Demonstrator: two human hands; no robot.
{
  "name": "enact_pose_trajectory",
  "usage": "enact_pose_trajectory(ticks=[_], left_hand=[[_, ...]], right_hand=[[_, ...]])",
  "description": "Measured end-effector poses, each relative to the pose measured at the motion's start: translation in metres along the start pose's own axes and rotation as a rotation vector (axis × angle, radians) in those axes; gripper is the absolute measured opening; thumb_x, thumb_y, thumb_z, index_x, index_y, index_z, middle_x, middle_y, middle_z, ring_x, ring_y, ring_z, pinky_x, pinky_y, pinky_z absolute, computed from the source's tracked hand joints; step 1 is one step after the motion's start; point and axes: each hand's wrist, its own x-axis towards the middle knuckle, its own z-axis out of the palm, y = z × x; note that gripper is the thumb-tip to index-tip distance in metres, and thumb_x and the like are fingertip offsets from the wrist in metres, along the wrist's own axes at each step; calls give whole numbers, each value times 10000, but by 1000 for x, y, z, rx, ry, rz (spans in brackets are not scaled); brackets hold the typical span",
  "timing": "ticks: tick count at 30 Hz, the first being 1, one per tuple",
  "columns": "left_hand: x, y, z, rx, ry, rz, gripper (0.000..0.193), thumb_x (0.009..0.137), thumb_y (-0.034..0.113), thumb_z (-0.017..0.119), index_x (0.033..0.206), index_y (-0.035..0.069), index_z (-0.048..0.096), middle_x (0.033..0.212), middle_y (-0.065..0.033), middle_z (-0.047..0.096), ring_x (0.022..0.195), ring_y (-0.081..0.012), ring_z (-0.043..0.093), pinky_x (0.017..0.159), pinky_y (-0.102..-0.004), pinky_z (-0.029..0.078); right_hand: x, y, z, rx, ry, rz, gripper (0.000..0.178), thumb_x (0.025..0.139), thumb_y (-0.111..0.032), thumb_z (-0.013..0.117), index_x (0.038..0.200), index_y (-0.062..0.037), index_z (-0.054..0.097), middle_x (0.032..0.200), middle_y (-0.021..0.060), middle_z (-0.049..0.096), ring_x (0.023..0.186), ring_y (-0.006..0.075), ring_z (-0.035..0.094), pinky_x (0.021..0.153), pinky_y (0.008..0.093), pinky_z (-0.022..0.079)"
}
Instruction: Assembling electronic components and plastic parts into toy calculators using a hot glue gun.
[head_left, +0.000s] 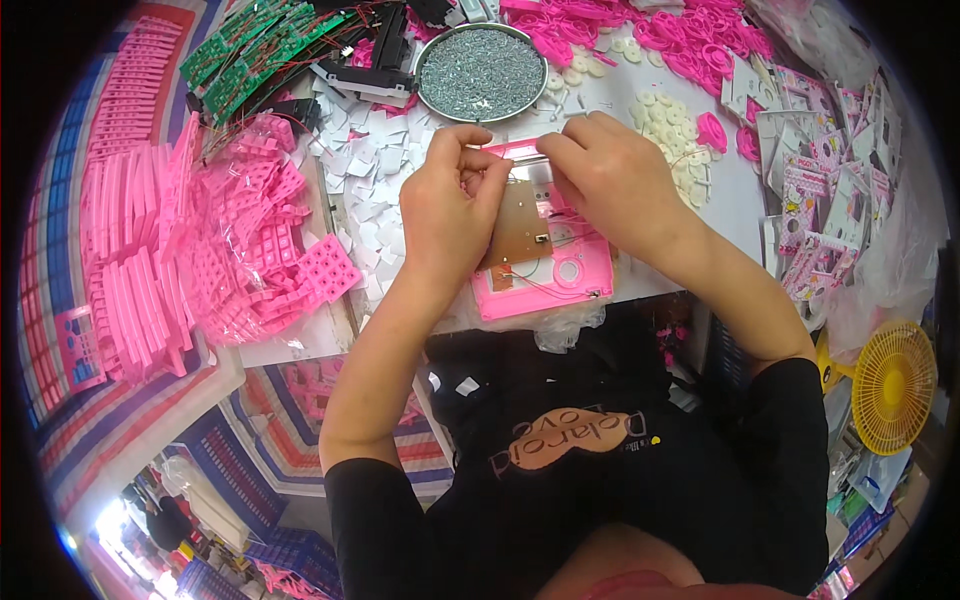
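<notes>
A pink plastic toy casing (545, 296) lies in front of me at the table's near edge, its inner side facing up. On its left half sits a brown circuit board (515, 228) with thin wires running from it. My left hand (450, 205) pinches thumb and fingers together at the casing's far left edge, by the board's top; what is between the fingertips is hidden. Bent over the far right edge, the fingers of my right hand (612, 178) grip the casing. A thin greyish strip (527, 160) shows between both hands. Clear plastic wrap (570, 330) lies beneath the casing.
Beyond my hands stands a round metal dish of small screws (482, 72). Pink keypad pieces (328, 268) and stacked pink parts (135, 260) fill the left. Green circuit boards (250, 60), white discs (665, 125), pink rings (690, 45) and printed cards (805, 190) lie around; a yellow fan (893, 388) is right.
</notes>
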Motion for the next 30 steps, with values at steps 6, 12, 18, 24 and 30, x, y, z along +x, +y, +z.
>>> enact_pose_trajectory(ticks=[6, 12, 18, 24, 30], left_hand=[[10, -15, -5, 262, -69, 519, 90, 834, 100, 746, 917, 80, 718, 848, -57, 687, 777, -248, 648, 743, -367, 469], [17, 0, -12, 446, -323, 528, 76, 800, 143, 727, 840, 98, 680, 869, -34, 639, 898, -238, 626, 842, -405, 393], [35, 12, -2, 574, -561, 722, 99, 742, 123, 727, 814, 83, 673, 869, -41, 628, 920, -251, 625, 842, -410, 433], [43, 22, 14, 763, -822, 686, 145, 725, 115, 742, 853, 61, 698, 881, -108, 679, 888, -333, 669, 793, -453, 522], [74, 19, 11, 647, -846, 296, 129, 765, 124, 752, 783, 11, 694, 763, -166, 704, 745, -320, 699, 715, -431, 556]], right_hand=[[3, -18, -6, -132, -225, -93, 89, 739, -113, 686, 804, -60, 715, 853, 83, 630, 922, 258, 626, 739, 371, 527], [-17, -19, -13, -39, -311, -274, 99, 726, -116, 679, 795, -59, 722, 855, 81, 632, 918, 242, 619, 725, 355, 520], [-39, -15, -5, 160, -114, -32, 86, 746, -103, 674, 800, -46, 640, 836, 95, 615, 833, 264, 617, 641, 384, 537], [-31, -18, -14, 81, -102, 47, 119, 767, -75, 668, 875, -37, 635, 868, 114, 611, 881, 305, 621, 705, 422, 542], [-17, -15, -17, 81, -303, 92, 161, 791, -53, 658, 946, -28, 620, 931, 127, 626, 940, 329, 613, 773, 428, 533]])
